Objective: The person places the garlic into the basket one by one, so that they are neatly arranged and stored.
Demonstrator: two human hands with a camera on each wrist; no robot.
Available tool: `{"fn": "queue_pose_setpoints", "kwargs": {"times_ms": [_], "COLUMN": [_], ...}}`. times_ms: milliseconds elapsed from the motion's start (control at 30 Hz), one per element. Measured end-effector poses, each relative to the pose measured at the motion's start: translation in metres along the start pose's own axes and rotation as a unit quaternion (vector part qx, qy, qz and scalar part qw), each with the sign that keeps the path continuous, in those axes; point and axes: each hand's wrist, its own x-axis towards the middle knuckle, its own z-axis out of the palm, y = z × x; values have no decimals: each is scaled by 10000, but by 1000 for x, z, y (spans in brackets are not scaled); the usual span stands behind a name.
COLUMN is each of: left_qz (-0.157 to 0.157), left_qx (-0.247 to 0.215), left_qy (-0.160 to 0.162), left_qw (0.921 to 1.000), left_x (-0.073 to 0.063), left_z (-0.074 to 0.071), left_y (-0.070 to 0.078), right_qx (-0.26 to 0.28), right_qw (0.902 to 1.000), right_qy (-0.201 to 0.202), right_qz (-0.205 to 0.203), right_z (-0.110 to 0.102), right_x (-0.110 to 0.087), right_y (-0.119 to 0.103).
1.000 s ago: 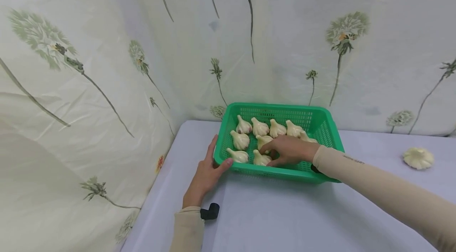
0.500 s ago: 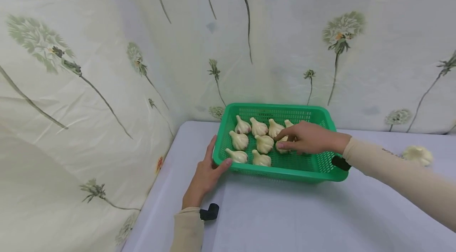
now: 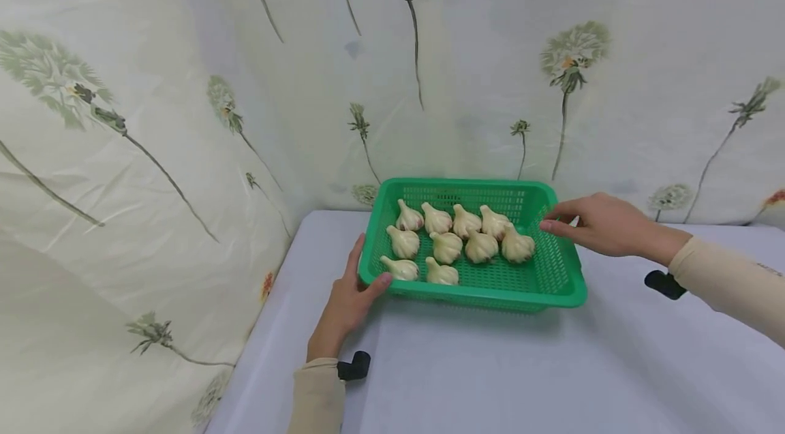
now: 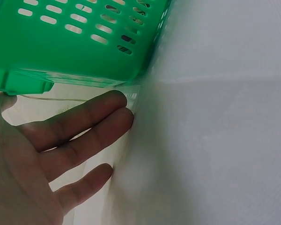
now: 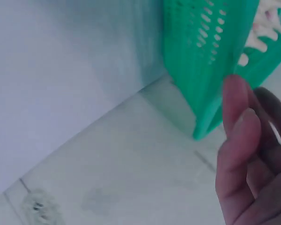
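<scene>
A green plastic basket [image 3: 490, 294] stands on the table with several garlic bulbs [image 3: 481, 246] lying in rows inside. At its front left corner my left hand [image 3: 346, 304] rests against the outside, thumb by the front rim and fingers along the left side. In the left wrist view the fingers [image 4: 84, 140] are straight and spread below the basket wall. My right hand [image 3: 607, 224] hovers over the basket's right rim, holding nothing, fingers loosely bent and the fingertips near each other. The right wrist view shows its thumb and fingers [image 5: 243, 136] close to the rim.
A white cloth covers the table [image 3: 460, 373]. Behind and to the left hangs a pale curtain [image 3: 472, 66] with a dandelion print. Black wrist devices [image 3: 354, 366] sit at both wrists. The right forearm lies across the table's right part.
My right hand has set a garlic bulb down in the middle row, released another at its right end, and moved right to the rim. My left hand stays at the corner.
</scene>
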Motion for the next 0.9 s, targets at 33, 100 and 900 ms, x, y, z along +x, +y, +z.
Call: {"fn": "queue_pose_setpoints", "kwargs": {"times_ms": [33, 100, 900], "left_qz": [-5, 7, 72], "left_qx": [-8, -16, -114], "left_qy": [-2, -3, -2], "left_qw": [10000, 10000, 9999], "left_x": [0, 0, -1], "left_z": [0, -1, 1], "left_y": [0, 0, 4], "right_qx": [-36, -154, -1331], "right_qw": [9998, 9981, 9204], "right_qy": [205, 532, -662], "right_qz": [68, 268, 3617], "right_z": [-1, -3, 23], "right_x": [-3, -9, -95], "right_y": [5, 16, 135]}}
